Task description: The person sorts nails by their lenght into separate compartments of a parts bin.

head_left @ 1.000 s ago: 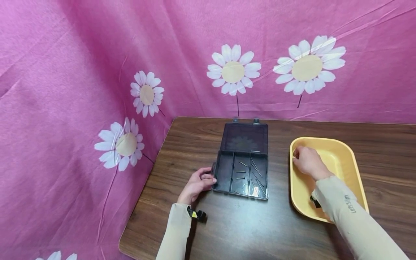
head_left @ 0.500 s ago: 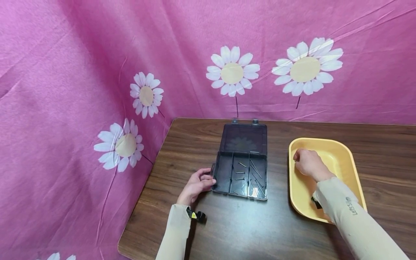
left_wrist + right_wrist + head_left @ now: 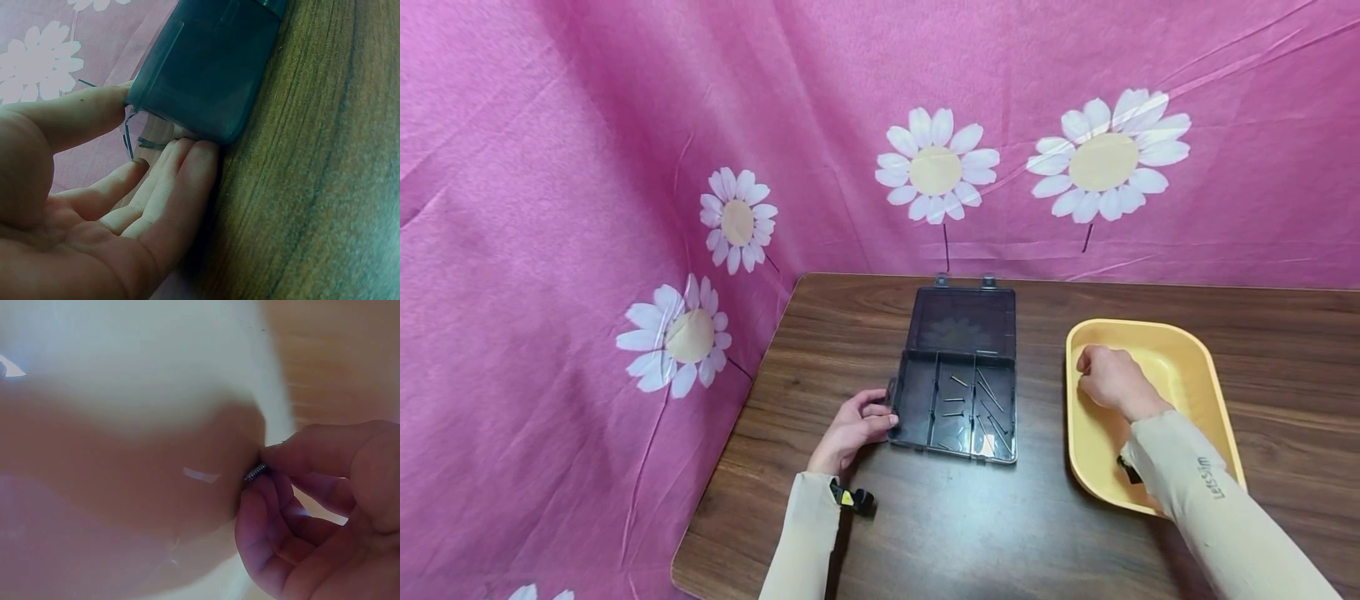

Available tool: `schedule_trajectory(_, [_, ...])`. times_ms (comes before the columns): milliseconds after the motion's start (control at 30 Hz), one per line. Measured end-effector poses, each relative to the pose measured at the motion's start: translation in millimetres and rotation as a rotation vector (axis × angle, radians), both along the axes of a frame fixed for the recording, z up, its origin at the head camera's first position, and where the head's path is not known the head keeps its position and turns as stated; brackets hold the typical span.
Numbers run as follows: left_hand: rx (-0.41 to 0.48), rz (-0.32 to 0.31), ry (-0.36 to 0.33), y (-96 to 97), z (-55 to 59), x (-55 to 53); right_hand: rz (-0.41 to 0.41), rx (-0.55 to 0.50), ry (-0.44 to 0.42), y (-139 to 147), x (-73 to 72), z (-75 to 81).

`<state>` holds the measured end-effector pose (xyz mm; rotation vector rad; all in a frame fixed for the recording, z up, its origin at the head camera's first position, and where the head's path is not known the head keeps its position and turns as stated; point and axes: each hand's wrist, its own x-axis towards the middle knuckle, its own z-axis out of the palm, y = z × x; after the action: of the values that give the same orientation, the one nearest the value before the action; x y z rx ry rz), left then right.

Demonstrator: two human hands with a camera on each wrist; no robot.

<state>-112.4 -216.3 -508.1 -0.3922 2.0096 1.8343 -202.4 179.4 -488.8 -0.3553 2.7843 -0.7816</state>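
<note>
A dark see-through organizer box (image 3: 916, 402) lies on the table with its lid (image 3: 964, 320) folded back. Its left compartment is bare; short screws (image 3: 954, 400) lie in the middle one and longer screws (image 3: 989, 389) in the right one. My left hand (image 3: 853, 427) holds the box's left side, thumb (image 3: 94, 112) at the upper edge and fingertips against the lower edge. Inside the yellow tray (image 3: 1097, 454), near its left wall, my right hand (image 3: 1116, 379) pinches a small threaded screw (image 3: 255, 472) between thumb and fingers. Most of that screw is hidden by the fingers.
The brown wood-grain table (image 3: 970, 533) carries the box left of the tray, with a strip of tabletop between them. A pink cloth (image 3: 842, 108) with white daisies hangs behind the table and along its left side.
My right hand has shifted very slightly within the tray, near its left wall. My left hand stays at the box, and the screws in the compartments lie as before.
</note>
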Motion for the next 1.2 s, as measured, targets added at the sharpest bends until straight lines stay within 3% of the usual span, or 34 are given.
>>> schedule_trajectory(1200, [0.011, -0.008, 0.001, -0.5, 0.9, -0.8, 0.001, -0.008, 0.023, 15.2, 5.2, 9.5])
